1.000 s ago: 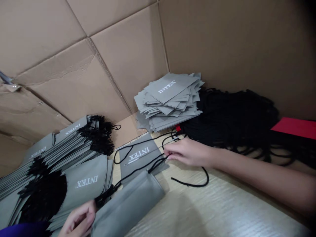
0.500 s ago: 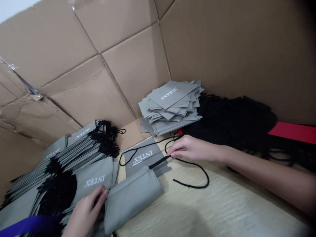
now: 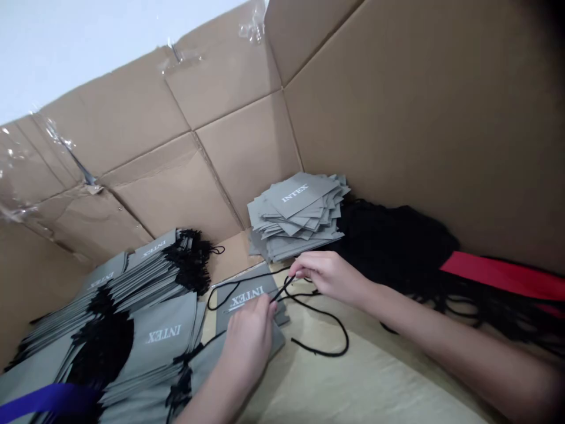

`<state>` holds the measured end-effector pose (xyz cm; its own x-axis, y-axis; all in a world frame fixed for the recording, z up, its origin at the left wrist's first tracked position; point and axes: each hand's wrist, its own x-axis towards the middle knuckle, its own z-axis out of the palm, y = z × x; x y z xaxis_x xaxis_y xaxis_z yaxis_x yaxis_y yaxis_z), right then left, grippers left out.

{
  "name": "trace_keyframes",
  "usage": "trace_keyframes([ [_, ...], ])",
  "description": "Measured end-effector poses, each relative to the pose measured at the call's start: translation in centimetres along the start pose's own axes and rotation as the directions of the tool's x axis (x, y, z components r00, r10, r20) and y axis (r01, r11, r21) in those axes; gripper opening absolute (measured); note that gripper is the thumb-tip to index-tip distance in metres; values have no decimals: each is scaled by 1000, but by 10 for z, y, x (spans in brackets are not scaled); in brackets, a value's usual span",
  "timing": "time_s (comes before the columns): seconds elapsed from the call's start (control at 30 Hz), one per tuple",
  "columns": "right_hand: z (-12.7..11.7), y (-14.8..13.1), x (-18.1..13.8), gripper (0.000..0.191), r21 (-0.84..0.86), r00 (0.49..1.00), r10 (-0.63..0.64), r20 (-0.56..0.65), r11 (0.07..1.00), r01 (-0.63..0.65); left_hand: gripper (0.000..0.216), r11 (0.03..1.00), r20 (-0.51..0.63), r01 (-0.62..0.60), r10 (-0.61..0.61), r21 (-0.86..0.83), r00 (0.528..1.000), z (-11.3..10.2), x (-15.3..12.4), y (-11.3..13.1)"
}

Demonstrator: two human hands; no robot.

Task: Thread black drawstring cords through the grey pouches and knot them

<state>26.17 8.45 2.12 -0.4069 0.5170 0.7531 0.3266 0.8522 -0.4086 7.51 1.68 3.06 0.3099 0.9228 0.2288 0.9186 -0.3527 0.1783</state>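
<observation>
My left hand [image 3: 249,338] comes in from below and pinches the edge of a flat grey INTEX fabric bag [image 3: 245,300]. The folded grey fabric [image 3: 269,347] lies under my wrist. My right hand [image 3: 329,277] comes in from the right, its fingertips pinching a thin black cord [image 3: 320,315] near its stiff end. That end points at my left fingers. The cord loops loosely over the bag and onto the table. Where its tip meets the fabric is partly hidden by my fingers.
A stack of flat grey INTEX pieces [image 3: 293,212] stands in the corner of a large cardboard box [image 3: 397,118]. Behind it lies a heap of black cords [image 3: 392,247]. A red strip [image 3: 498,277] lies further right. Stacked grey bags with black cords [image 3: 132,282] fill the left, beside a purple strap [image 3: 48,400].
My left hand has moved up from the folded grey fabric to the bag by the cord's tip. My right hand has shifted slightly left. The view has tilted, showing more of the box.
</observation>
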Motion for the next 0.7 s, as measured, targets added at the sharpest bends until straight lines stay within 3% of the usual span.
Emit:
trace_keyframes([
  [0.17, -5, 14, -1, 25, -143, 996, -3, -84, 990, -9, 26, 998, 5, 22, -22, -56, 1000, -2, 10, -11],
  [0.27, -5, 18, -3, 25, -216, 994, -3, -113, 976, -21, 31, 985, 50, -32, 41, -169, 998, -4, 16, -13],
  [0.37, -3, 20, -5, 22, -249, 996, 47, -75, 966, -65, 35, 963, 42, -45, 58, -265, 997, -4, 20, -16],
  [0.47, -1, 19, -7, 21, -276, 995, 100, 15, 957, -92, 30, 888, 114, 66, -16, -456, 993, 1, 24, -24],
  [0.57, 1, 18, -7, 20, -288, 995, 91, 40, 955, -76, 28, 598, 320, 288, -55, -748, 946, 6, 27, -37],
  [0.63, 1, 16, -7, 20, -300, 1000, 19, 17, 954, -13, 27, 298, 464, 459, -57, -837, 884, 7, 27, -46],
  [0.7, -1, 14, -8, 20, -336, 997, -75, -2, 939, 69, 23, 7, 566, 566, -29, -824, 824, 7, 26, -52],
])
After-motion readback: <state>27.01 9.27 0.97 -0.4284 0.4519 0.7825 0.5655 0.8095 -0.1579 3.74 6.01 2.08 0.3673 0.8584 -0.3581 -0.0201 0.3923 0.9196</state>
